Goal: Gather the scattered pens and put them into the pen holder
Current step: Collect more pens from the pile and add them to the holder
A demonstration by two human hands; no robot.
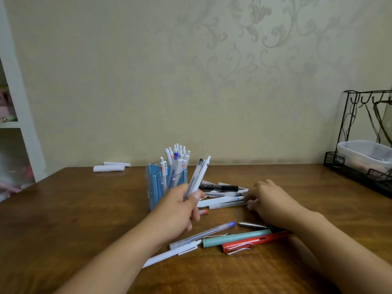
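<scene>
Blue pen holder [156, 187] — red pen [254, 242], mint pen [235, 238].

Soft, even room light, faint shadows beneath the forearms, slight motion blur on the right hand [269, 200], wide-angle bending at the edges.

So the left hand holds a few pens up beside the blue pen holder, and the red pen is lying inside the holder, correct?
Not quite. The head view shows the red pen lying on the table, near the mint pen. The left hand does hold pens beside the blue pen holder.

A home room: patterned wallpaper [244, 49], wooden desk [84, 209], white shelf [19, 85], wire rack [364, 132].
</scene>
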